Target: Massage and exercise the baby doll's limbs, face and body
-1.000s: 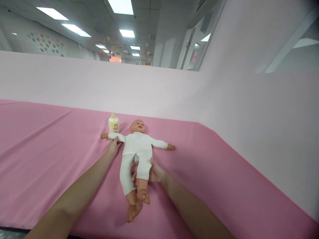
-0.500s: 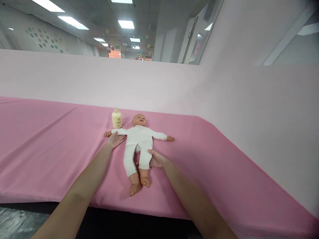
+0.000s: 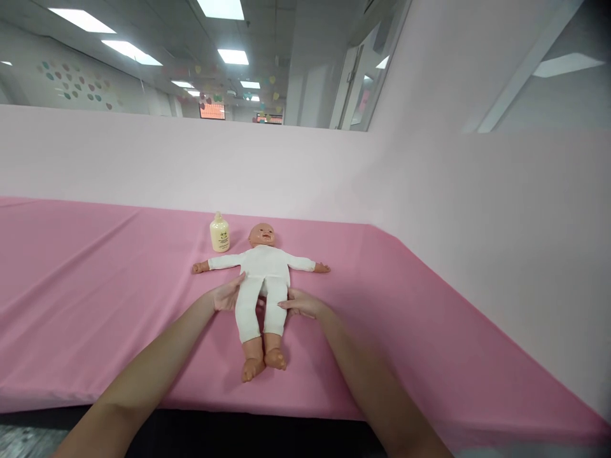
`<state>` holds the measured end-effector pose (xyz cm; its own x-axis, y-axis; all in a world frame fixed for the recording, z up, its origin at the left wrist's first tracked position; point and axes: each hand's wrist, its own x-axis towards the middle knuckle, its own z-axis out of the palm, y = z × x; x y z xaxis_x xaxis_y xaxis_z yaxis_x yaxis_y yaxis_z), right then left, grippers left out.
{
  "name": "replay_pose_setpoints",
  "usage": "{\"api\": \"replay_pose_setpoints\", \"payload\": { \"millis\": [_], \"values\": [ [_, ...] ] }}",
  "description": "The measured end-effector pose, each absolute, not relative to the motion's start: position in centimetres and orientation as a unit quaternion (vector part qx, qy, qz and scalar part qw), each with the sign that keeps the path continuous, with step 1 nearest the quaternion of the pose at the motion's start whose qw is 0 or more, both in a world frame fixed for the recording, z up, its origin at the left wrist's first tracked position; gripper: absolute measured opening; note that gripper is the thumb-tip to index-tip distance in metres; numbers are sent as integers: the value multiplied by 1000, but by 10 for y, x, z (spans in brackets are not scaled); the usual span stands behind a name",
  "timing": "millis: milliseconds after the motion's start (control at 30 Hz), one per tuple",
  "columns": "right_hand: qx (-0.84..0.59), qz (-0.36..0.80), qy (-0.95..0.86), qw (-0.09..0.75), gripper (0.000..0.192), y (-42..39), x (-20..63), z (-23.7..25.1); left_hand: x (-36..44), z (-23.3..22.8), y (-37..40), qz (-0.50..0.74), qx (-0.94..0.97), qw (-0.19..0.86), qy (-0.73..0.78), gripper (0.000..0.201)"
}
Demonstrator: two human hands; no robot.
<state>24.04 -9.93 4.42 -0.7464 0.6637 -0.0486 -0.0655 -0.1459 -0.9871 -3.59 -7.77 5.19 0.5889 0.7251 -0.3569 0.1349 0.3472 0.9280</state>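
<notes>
Here the baby doll (image 3: 261, 280) lies on its back on the pink table (image 3: 95, 286), arms spread wide, bare feet pointing toward the table's near edge. The left hand (image 3: 226, 295) rests flat and open against the doll's hip on one side; the right hand (image 3: 298, 304) lies open against the thigh on the other side, fingers extended. Neither hand closes a grip on the doll; both only touch its white bodysuit from the sides. A cream bottle (image 3: 219, 233) stands upright just beyond the doll's shoulder, beside its head, clear of both hands.

The doll's feet stop short of the near edge, with a strip of pink cloth between. Left of the doll the cloth runs far and open; right of it a pale pink wall (image 3: 477, 242) angles in, leaving less room. Another pale panel rises behind the doll's head.

Both forearms are cut off at the bottom border. The bottle's label is too small to read.
</notes>
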Motion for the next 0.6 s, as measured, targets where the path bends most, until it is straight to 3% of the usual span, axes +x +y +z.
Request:
{"api": "replay_pose_setpoints", "payload": {
  "millis": [67, 233, 333, 467, 600],
  "values": [
    [-271, 703, -604, 259, 60, -97, 241, 40, -32, 57, -84, 176, 518, 741, 389, 54],
    [-229, 716, -621, 222, 56, -96, 247, 52, -36, 59, -92, 282, 519, 705, 392, 54],
    [-286, 718, -595, 222, 58, -90, 261, 50, -38, 58, -95, 296, 527, 705, 371, 57],
    [-400, 697, -492, 334, 58, -73, 278, 29, -28, 49, -100, 169, 561, 786, 198, 68],
    [-480, 666, -326, 469, 43, -59, 278, 19, -13, 36, -105, 33, 532, 845, -37, 92]
  ]
}}
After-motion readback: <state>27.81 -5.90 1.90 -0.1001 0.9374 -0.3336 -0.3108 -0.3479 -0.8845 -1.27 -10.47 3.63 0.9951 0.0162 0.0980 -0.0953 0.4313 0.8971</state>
